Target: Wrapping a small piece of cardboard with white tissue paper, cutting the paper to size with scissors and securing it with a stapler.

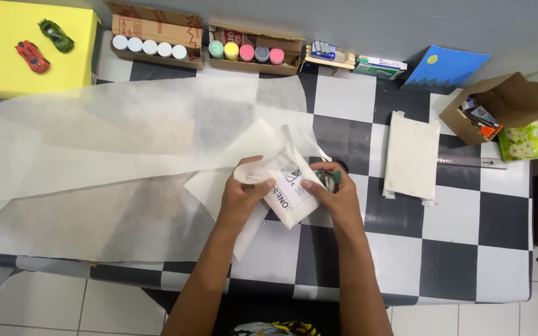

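On the checkered tabletop (449, 261), near its middle, both hands grasp a small white pouch with black print (289, 186): the left hand (239, 198) pinches its left edge and the right hand (337, 198) clasps its right side, where a small green thing (336, 177) peeks out. A long sheet of thin white paper (82, 162) stretches to the left, a folded cream cloth bag (411, 157) lies to the right, and two cardboard boxes of paint pots (157, 43) stand along the far edge beside a yellow box (7, 74) carrying two toy cars (32, 56).

Left hand (239, 198), right hand (337, 198) clenched
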